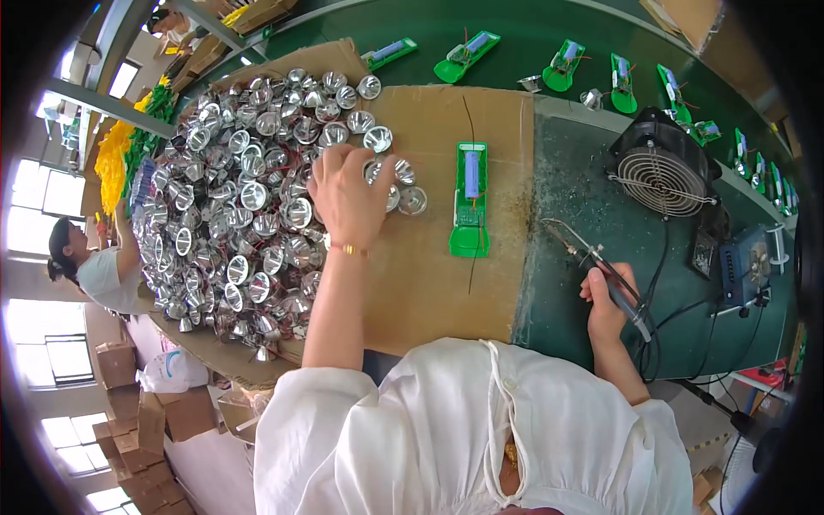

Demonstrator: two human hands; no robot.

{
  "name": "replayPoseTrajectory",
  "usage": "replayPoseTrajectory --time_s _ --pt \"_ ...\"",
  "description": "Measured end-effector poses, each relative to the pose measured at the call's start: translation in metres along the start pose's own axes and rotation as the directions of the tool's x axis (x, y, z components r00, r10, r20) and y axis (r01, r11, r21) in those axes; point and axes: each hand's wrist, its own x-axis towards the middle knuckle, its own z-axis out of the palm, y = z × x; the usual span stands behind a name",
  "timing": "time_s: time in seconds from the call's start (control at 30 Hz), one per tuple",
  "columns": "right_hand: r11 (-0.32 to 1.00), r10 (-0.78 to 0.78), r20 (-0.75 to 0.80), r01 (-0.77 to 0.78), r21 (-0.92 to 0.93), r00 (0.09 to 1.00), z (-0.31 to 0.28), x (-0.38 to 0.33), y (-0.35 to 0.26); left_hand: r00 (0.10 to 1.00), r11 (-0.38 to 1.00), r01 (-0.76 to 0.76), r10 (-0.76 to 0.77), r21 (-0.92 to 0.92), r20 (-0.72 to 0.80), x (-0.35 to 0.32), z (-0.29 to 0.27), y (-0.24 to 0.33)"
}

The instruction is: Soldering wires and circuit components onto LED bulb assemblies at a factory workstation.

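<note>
My left hand (348, 193) reaches over the right edge of a big heap of shiny silver reflector cups (253, 196). Its fingers are arched and apart, with a cup showing between thumb and forefinger; no firm grip is visible. My right hand (608, 305) is closed round the handle of a soldering iron (633, 316), whose thin metal tip points up and left above the green bench. Between my hands, a green plastic casing (469, 242) lies lengthwise on a cardboard sheet (412, 296). It carries a blue cylindrical battery (472, 176), a green circuit board and thin wires at both ends.
A black fan with a round wire guard (661, 176) stands to the right, near a blue soldering station (745, 262) with trailing cables. Beyond the bench edge, several similar green casings (560, 75) line a green surface. Another person (107, 270) works at far left.
</note>
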Motion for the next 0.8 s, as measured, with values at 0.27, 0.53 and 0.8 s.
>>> replayPoseTrajectory --time_s 0.27,0.53,0.8 --pt "0.999 0.023 0.009 -0.023 0.036 1.000 0.003 0.000 -0.003 0.973 0.992 0.074 -0.094 0.101 0.209 0.041 0.046 -0.013" --pt "1.000 0.024 0.028 -0.024 -0.008 0.999 0.003 -0.001 -0.003 0.965 0.991 0.129 -0.134 0.040 0.227 0.038 0.051 -0.016" --pt "0.999 0.020 0.015 -0.020 -0.038 1.000 -0.001 -0.002 -0.001 0.911 0.701 0.391 -0.201 -0.596 0.361 0.016 -0.006 0.015"
